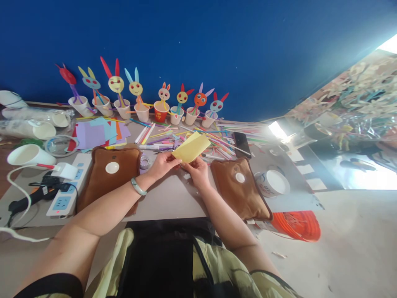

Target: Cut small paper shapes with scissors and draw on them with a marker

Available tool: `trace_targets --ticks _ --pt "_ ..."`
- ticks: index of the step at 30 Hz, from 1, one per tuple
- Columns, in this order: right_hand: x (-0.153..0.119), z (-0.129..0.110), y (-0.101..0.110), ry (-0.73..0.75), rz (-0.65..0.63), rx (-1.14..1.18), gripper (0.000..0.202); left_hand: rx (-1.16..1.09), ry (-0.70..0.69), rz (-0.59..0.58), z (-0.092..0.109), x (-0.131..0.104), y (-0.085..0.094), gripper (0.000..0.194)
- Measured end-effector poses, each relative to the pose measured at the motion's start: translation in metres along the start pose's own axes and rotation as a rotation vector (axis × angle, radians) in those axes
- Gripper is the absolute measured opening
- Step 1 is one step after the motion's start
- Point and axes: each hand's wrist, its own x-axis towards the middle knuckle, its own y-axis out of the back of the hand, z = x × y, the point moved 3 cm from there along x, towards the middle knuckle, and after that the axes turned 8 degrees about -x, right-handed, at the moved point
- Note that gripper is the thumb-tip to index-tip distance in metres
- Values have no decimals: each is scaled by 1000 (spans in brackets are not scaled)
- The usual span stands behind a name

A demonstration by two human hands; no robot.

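Note:
A sheet of yellow paper, with a crease or a doubled layer near its right side, is held up over the middle of the table. My left hand, with a pale bangle on the wrist, pinches its lower left corner. Along the lower edge, my right hand grips the same sheet between thumb and fingers. Just behind the paper lies a spread of coloured sticks and pipe cleaners. A roll of tape sits left of my left hand.
Paper cups with rabbit-faced figures line the blue wall. Coloured paper sheets lie at left, near a power strip. Brown cushion-like warmers flank my arms. A phone, a white tub and an orange basket are right.

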Motion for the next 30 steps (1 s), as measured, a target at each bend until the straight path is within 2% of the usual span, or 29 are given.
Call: trace_targets --ticks 15,23,30 --pt "3 5 1 -30 10 37 37 23 53 -14 4 1 0 30" --pt "7 8 5 -61 -1 133 39 38 42 -73 11 1 0 33" --pt "12 9 12 -69 37 150 39 -7 97 -82 9 1 -1 33"
